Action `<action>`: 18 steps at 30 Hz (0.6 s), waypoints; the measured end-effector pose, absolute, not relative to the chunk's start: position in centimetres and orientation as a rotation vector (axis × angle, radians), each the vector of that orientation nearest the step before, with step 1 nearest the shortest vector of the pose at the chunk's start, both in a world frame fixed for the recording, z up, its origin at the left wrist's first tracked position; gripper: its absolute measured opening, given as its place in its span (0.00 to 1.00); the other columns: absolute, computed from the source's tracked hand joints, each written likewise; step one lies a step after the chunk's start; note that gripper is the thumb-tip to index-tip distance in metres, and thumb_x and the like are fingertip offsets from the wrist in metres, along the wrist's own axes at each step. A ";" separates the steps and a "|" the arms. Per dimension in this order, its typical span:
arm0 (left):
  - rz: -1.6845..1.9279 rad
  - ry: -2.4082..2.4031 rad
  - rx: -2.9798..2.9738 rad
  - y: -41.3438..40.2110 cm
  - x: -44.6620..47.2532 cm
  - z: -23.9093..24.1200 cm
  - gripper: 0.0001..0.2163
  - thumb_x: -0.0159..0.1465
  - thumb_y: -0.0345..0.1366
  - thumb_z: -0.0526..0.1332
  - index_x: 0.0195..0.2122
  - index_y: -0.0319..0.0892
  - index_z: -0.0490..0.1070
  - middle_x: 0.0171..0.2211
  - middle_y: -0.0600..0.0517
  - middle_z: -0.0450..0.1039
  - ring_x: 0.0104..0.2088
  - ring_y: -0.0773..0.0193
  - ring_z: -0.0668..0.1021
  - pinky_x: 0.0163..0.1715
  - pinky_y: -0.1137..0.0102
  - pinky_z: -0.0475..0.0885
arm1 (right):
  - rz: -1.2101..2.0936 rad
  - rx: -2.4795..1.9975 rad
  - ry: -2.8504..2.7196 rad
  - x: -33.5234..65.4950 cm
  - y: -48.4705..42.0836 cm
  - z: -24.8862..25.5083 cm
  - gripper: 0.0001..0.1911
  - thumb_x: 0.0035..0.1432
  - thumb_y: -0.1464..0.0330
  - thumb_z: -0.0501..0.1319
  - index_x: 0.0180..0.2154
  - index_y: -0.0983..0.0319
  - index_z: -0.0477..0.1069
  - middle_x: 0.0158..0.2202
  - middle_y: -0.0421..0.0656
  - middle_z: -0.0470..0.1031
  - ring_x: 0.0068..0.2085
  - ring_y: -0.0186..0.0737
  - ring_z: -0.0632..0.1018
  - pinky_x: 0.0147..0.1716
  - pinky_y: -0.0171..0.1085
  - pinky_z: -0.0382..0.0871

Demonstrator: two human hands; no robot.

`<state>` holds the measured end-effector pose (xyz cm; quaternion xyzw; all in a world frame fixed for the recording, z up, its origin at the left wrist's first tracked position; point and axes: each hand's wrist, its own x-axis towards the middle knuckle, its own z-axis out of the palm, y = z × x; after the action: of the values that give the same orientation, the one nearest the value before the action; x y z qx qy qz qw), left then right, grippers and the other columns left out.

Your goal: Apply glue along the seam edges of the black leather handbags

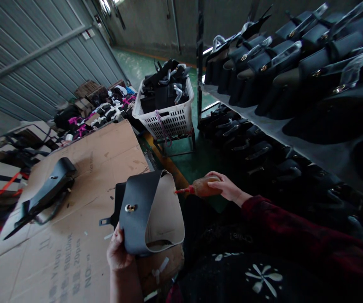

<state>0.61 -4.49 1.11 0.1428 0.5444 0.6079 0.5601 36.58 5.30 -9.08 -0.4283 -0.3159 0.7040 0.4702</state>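
Note:
My left hand point(120, 249) is closed on the lower left edge of a dark handbag point(139, 206), holding it tilted so its pale lining faces right. A small gold clasp point(131, 208) sits on the bag's dark front, and a dark strap with a buckle point(104, 221) sticks out at its left. In my right hand point(223, 186) is a squeeze bottle point(205, 186) of amber liquid, gripped on its side. The bottle's red nozzle points left, and its tip is at the bag's upper right rim; whether it touches, I cannot tell.
Cardboard point(105, 155) covers the work surface, with another dark bag piece point(50, 189) lying on it at left. A white basket point(168, 122) heaped with dark bags stands beyond. Racks point(263, 122) of dark bags fill the right side. Mixed materials point(102, 109) are piled at the back left.

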 end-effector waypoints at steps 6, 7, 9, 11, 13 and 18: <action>1.433 1.319 0.350 -4.5 0.3 0.9 0.20 0.33 0.40 0.78 0.28 0.47 0.77 0.28 0.56 0.80 0.21 0.64 0.77 0.23 0.70 0.77 | 1.822 -1.062 -0.804 37.2 3.0 -9.1 0.22 0.34 0.62 0.73 0.34 0.62 0.73 0.28 0.39 0.72 0.29 0.35 0.71 0.27 0.33 0.62; 1.432 1.314 0.352 -4.5 0.2 0.7 0.19 0.33 0.39 0.78 0.28 0.47 0.77 0.28 0.56 0.80 0.22 0.64 0.78 0.23 0.70 0.77 | 1.832 -1.062 -0.814 37.4 2.7 -9.0 0.22 0.34 0.61 0.73 0.34 0.63 0.73 0.28 0.39 0.72 0.29 0.35 0.71 0.27 0.33 0.62; 1.442 1.291 0.355 -4.5 0.0 0.5 0.19 0.34 0.39 0.78 0.28 0.48 0.77 0.29 0.55 0.80 0.23 0.63 0.78 0.23 0.70 0.77 | 1.846 -1.062 -0.839 37.5 2.0 -8.8 0.22 0.34 0.61 0.73 0.33 0.63 0.73 0.28 0.39 0.72 0.29 0.35 0.70 0.27 0.33 0.62; 1.456 1.255 0.361 -4.5 0.0 0.3 0.18 0.34 0.39 0.78 0.27 0.48 0.77 0.30 0.55 0.80 0.24 0.62 0.79 0.24 0.70 0.78 | 1.866 -1.055 -0.861 37.7 1.4 -8.6 0.22 0.35 0.60 0.73 0.33 0.63 0.73 0.28 0.39 0.72 0.29 0.35 0.70 0.28 0.33 0.61; 1.468 1.227 0.368 -4.4 0.1 0.4 0.18 0.34 0.39 0.79 0.26 0.47 0.77 0.30 0.54 0.80 0.24 0.63 0.78 0.26 0.70 0.78 | 1.898 -1.045 -0.875 37.8 0.9 -8.4 0.23 0.35 0.60 0.73 0.34 0.64 0.73 0.28 0.39 0.73 0.29 0.35 0.71 0.28 0.33 0.61; 1.443 1.238 0.368 -4.4 0.5 0.7 0.19 0.35 0.38 0.79 0.29 0.46 0.78 0.29 0.54 0.79 0.24 0.64 0.78 0.23 0.73 0.76 | 1.993 -1.018 -0.873 38.0 -0.2 -7.6 0.24 0.34 0.60 0.73 0.34 0.63 0.72 0.28 0.38 0.73 0.29 0.34 0.71 0.28 0.32 0.62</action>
<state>0.54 -4.37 0.68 0.1566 0.5268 0.6139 0.5666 38.03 -0.20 -7.63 -0.3952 -0.3388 0.7735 0.3616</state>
